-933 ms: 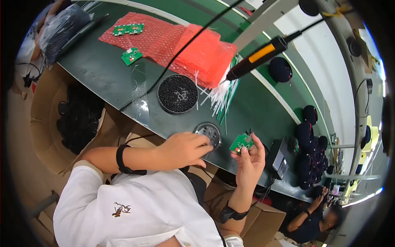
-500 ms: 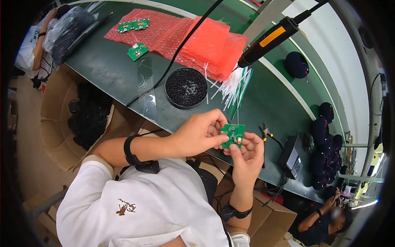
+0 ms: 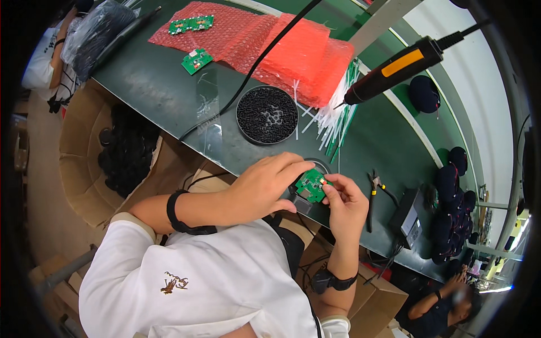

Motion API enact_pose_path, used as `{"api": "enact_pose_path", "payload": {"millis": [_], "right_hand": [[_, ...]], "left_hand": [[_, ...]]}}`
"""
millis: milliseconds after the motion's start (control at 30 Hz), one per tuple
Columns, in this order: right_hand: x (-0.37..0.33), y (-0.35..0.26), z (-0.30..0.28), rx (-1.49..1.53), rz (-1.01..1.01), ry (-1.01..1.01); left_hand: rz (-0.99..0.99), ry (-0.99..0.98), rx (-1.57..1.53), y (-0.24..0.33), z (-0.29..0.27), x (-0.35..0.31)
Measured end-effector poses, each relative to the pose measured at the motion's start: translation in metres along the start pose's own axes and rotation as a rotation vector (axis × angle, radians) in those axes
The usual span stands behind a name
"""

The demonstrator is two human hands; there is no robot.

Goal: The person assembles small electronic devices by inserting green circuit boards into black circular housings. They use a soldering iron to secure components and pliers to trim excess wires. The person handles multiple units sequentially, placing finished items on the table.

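Observation:
A green circuit board (image 3: 311,185) lies tilted over a dark round part with a grey block (image 3: 303,205) at the table's near edge. My right hand (image 3: 345,204) pinches the board's right edge between thumb and fingers. On the board's other side is my left hand (image 3: 269,181), its thumb and fingers spread apart. Its fingertips are near the board's upper left edge; whether they touch it I cannot tell. What lies under the board is mostly hidden.
Beyond my hands stands a round dish (image 3: 266,115) of small black pieces. A power screwdriver (image 3: 394,70) hangs at right above white strips (image 3: 332,115). Pliers (image 3: 372,197) and a black box (image 3: 407,217) lie right. Red bubble wrap (image 3: 236,36) and another board (image 3: 196,61) are farther back.
The board has come down and turned, now over the dark round part. My left hand has let go of it and spread its fingers; my right hand keeps its pinch.

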State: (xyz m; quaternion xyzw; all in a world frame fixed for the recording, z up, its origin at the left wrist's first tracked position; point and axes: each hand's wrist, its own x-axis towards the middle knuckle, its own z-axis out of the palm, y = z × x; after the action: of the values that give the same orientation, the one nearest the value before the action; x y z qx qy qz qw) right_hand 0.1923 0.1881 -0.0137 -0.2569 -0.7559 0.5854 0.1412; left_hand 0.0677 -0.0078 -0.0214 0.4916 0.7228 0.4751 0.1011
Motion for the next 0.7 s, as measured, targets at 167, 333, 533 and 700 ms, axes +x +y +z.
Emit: {"api": "enact_pose_path", "payload": {"millis": [167, 333, 533, 700], "right_hand": [[0.004, 0.0, -0.001, -0.149, -0.008, -0.015], [-0.005, -0.023, -0.001, -0.621, -0.22, -0.036], [-0.016, -0.031, -0.003, -0.479, -0.518, -0.113], [-0.019, -0.02, 0.009, -0.429, -0.498, 0.046]], "left_hand": [[0.112, -0.044, 0.066, -0.003, -0.002, 0.001], [0.162, -0.114, 0.235, -0.004, -0.007, 0.002], [0.138, -0.023, 0.049, -0.009, -0.016, 0.014], [0.138, 0.02, -0.102, -0.002, -0.014, 0.023]]}}
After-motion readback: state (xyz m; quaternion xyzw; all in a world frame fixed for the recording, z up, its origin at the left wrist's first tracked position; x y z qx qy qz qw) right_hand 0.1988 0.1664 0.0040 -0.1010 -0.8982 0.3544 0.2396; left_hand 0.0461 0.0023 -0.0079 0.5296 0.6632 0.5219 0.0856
